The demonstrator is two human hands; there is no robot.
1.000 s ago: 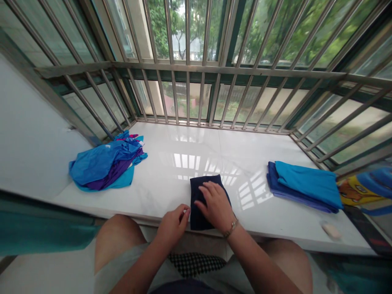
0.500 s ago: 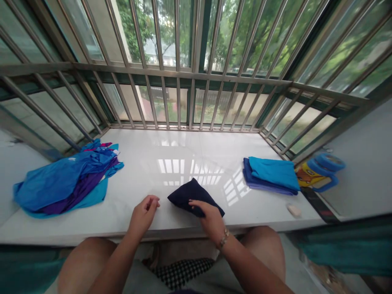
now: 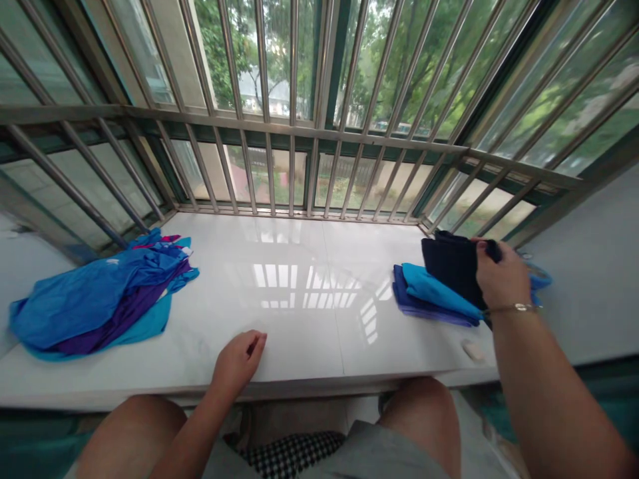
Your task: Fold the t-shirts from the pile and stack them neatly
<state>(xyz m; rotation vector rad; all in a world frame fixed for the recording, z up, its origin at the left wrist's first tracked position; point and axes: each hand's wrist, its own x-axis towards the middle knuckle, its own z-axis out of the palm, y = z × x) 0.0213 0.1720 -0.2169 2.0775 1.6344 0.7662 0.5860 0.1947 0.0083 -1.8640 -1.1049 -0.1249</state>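
Through the head camera I see my right hand (image 3: 504, 269) far out on the right side, and its grip is grasping a folded dark navy cloth (image 3: 452, 266) by the right edge. This cloth is at the right rear of the white windowsill (image 3: 299, 339), and from my view it covers a part of a bright blue folded cloth (image 3: 432, 286). I cannot tell if the two are touching, or if the navy one is a little above. Under the bright blue cloth lies a darker blue folded cloth (image 3: 401, 291), which shows at the left and along the front. My right wrist wears a thin bracelet (image 3: 519, 308).

My left hand (image 3: 239, 362) is near the front edge of the windowsill, well apart from the folded cloths. Its grip is loosely curled, with thumb and index finger close together, and I see nothing in it.

At the left end there is a loose heap of clothes (image 3: 100, 299) in blue, purple and turquoise. A small pale object (image 3: 472, 350) lies near the front of the folded cloths. Behind everything stand the metal window bars (image 3: 292, 173)
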